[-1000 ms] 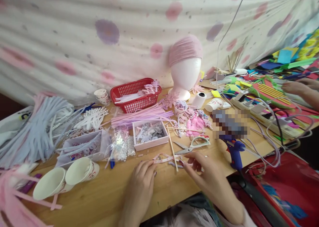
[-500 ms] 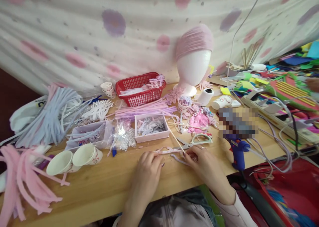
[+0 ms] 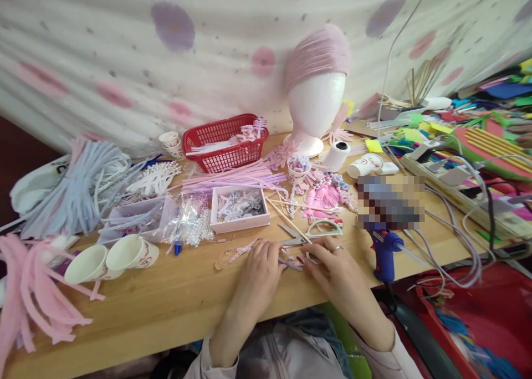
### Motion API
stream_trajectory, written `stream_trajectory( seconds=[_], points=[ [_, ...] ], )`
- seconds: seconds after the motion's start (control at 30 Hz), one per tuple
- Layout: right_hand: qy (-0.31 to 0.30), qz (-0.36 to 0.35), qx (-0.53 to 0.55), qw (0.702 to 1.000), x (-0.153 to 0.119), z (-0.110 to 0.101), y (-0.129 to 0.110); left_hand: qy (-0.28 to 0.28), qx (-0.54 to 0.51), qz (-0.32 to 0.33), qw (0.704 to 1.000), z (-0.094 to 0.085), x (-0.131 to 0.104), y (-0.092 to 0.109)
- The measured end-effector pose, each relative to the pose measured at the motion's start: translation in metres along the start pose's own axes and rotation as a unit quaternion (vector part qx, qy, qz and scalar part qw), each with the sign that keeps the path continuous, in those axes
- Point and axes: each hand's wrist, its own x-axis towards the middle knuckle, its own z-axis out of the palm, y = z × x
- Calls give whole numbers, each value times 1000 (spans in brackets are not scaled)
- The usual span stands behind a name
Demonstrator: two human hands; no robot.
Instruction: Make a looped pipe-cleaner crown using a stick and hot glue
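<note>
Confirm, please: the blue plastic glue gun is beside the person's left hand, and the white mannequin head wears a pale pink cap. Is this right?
Not fully: the head-camera view shows the blue plastic glue gun beside the person's right hand. The white mannequin head does wear a pale pink cap.

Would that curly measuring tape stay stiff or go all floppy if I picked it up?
The measuring tape would probably flop, since it lies in a loose curl by the left hand. It looks thin and narrow, so it is likely light.
</note>
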Motion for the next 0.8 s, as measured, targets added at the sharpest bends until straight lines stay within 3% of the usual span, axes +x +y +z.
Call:
stream_trajectory(
  seconds=[0.1,0.4,0.67,0.8],
  points=[
    [-36,-51,9,998,-4,4,1,1,-14,4,1000,0,-3,-3],
    [-76,-53,18,996,-2,20,7,24,-17,21,999,4,-7,-6],
    [3,3,126,992,-1,20,12,41,-27,61,997,6,-1,0],
    [4,4,135,991,1,21,13,50,-28,82,995,17,-1,2]
  ],
)
